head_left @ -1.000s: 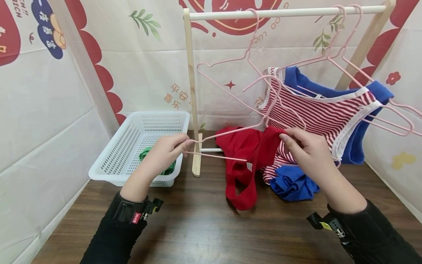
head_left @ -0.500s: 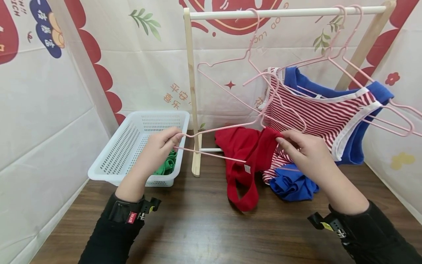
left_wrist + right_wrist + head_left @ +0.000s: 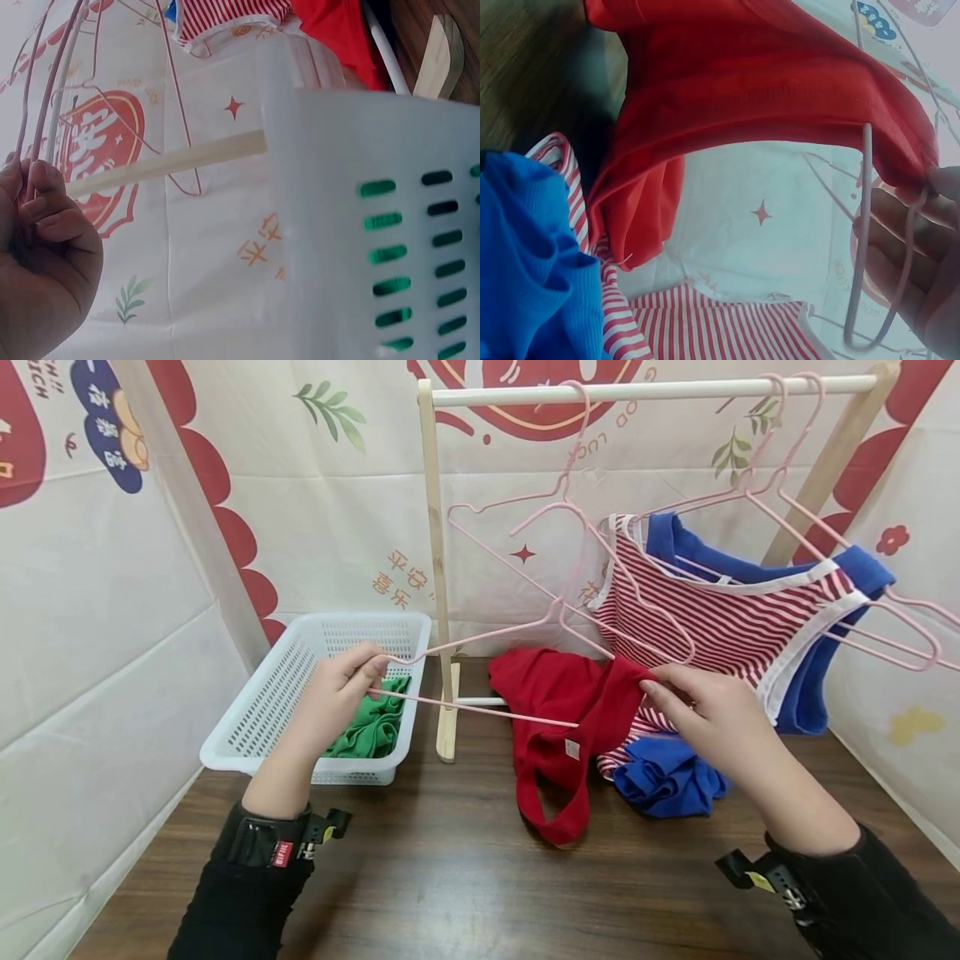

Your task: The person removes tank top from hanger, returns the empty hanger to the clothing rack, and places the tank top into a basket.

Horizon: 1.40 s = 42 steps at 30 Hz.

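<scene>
Wooden table [image 3: 450, 877], rack [image 3: 637, 393] and basket [image 3: 255, 718] near; left grip [image 3: 333, 693] holds hanger [image 3: 480, 709], right grip [image 3: 708, 714] pinches red garment [image 3: 547, 693].

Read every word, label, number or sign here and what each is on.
"平安喜乐": backdrop, beside rack.
"LUCK": backdrop, below rail; neighbouring letters unclear.
"RICH": backdrop, top left.
Other backdrop characters: too blurred or cut off.
Red label on left wrist strap: too small.
White tag on red garment: too small.
</scene>
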Tool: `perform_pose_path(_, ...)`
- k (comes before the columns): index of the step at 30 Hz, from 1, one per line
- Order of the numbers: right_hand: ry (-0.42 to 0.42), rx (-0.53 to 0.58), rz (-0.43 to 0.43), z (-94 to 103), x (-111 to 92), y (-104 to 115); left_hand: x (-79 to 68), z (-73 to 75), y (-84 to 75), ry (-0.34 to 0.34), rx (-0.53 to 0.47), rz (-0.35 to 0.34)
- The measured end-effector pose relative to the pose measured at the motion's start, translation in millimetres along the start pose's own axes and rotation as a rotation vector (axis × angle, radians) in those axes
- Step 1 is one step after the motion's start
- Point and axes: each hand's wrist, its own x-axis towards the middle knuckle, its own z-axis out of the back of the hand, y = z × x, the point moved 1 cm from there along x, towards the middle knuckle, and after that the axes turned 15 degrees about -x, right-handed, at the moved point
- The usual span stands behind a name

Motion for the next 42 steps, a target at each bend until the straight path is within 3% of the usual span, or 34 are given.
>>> perform_pose_path(12,0.003,-0.014,-0.013,1.3,-4.7,-10.5,-3.8,16.9,5.6,-0.052,0.012,0.033)
perform_pose_path(22,0.071,0.014,-0.125,0.6,-12.4,-25.8,-9.2,29.6,9.9,-0.076,0.002,0.052)
perform_pose_path(32,0.078,-0.012,-0.17,-2.1,-14.6,-34.1,-18.7,42.5,12.1,-0.132,0.041,0.078)
perform_pose_path(42,0.215,-0.027,-0.212,-12.5,-12.6,-37.5,-22.1,47.0,16.7,-0.151,0.052,0.075)
